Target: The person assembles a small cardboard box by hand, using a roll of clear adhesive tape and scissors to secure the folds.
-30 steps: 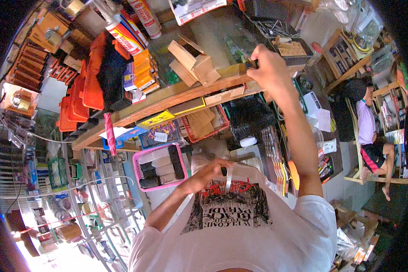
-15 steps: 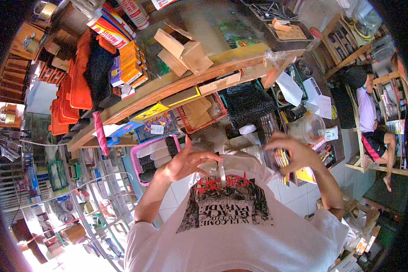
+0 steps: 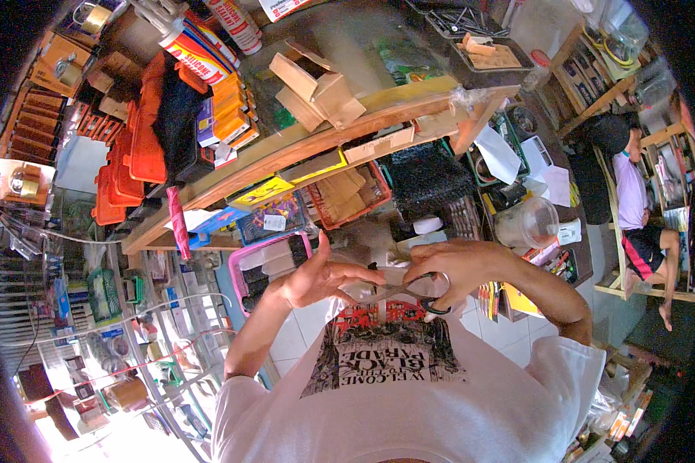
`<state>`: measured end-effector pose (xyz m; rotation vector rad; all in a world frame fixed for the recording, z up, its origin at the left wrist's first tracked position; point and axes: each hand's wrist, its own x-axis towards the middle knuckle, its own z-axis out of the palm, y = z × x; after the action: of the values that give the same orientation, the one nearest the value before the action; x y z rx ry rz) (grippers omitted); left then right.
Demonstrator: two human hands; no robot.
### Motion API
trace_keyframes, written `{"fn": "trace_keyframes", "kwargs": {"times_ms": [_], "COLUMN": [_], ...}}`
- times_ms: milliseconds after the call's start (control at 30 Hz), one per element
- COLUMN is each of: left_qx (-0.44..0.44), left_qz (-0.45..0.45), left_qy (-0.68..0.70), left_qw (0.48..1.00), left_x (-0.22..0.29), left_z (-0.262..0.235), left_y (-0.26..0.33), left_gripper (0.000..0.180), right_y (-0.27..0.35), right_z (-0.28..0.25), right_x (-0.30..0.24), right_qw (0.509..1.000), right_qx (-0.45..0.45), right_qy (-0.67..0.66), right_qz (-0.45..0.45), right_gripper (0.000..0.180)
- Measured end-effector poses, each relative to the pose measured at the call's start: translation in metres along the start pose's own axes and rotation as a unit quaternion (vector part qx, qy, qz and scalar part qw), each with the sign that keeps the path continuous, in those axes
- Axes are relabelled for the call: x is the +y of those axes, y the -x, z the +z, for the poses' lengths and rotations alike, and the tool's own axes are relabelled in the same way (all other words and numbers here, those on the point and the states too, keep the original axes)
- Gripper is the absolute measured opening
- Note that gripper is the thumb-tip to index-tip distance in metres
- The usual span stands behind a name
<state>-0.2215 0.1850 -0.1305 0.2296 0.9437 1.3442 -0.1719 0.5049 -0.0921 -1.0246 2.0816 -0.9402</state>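
Note:
My right hand (image 3: 462,266) is closed around the black-handled scissors (image 3: 395,289), with fingers through the loops. Their blades are spread and point left, close to the fingers of my left hand (image 3: 320,279). The left thumb sticks up, and the left fingertips pinch a piece of clear plastic (image 3: 394,275) in front of my shirt. A pale strip hangs below those fingertips, and the blades partly cover it. Whether the blades touch the plastic is hard to make out.
A wooden-edged counter (image 3: 286,166) crosses ahead, bearing an open cardboard box (image 3: 316,86). Below are a pink basket (image 3: 243,258), a red crate (image 3: 347,193) and a clear tub (image 3: 527,222). A person (image 3: 632,193) sits at the far right.
My right hand has come left and down toward my left hand, and the scissors are now plainly visible in it. My left hand stays in nearly the same place.

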Motion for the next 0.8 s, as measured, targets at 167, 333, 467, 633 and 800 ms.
{"fn": "trace_keyframes", "kwargs": {"times_ms": [167, 333, 467, 633, 800], "left_qx": [-0.013, 0.014, -0.011, 0.009, 0.012], "left_qz": [0.019, 0.021, 0.020, 0.010, 0.004], "left_qy": [0.000, 0.005, 0.013, 0.022, 0.036], "left_qw": [1.000, 1.000, 1.000, 1.000, 0.999], "left_x": [-0.005, -0.007, -0.013, -0.014, -0.015], "left_z": [-0.001, 0.003, -0.004, -0.002, -0.002], "left_y": [0.003, 0.003, -0.004, -0.009, -0.011], "left_gripper": [0.126, 0.128, 0.125, 0.130, 0.130], "right_y": [-0.007, -0.004, -0.001, 0.002, 0.009], "right_z": [-0.006, -0.009, -0.008, -0.008, 0.004], "right_x": [-0.004, -0.004, -0.001, 0.002, 0.006], "right_qw": [0.999, 0.997, 0.998, 0.997, 1.000], "right_qx": [-0.044, -0.067, -0.044, -0.038, 0.003], "right_qy": [-0.017, -0.038, -0.042, -0.061, -0.019], "right_qz": [0.016, 0.017, 0.012, 0.011, 0.017], "right_gripper": [0.066, 0.067, 0.059, 0.057, 0.060]}}
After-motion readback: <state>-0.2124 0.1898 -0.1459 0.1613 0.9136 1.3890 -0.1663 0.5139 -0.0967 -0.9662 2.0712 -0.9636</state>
